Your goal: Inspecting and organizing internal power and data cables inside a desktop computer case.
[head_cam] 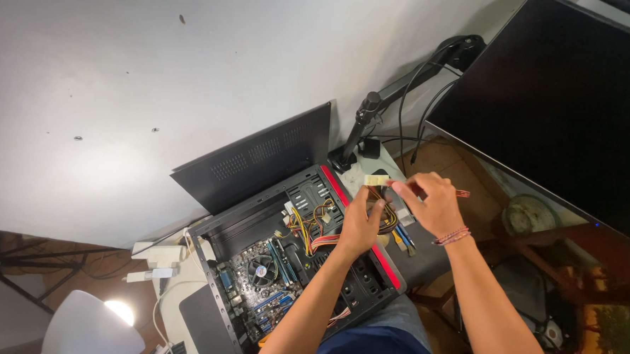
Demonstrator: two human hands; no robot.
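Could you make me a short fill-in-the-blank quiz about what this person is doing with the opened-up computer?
1. Both hands, the left hand and the right hand, hold a bundle of ____ and yellow wires.
2. The wires end in a pale plug, gripped by the ____ hand.
3. The computer case lies open, and its round cooling ____ sits on the circuit board.
4. The removed side panel leans against the ____.

Missing words: black; right; fan; wall
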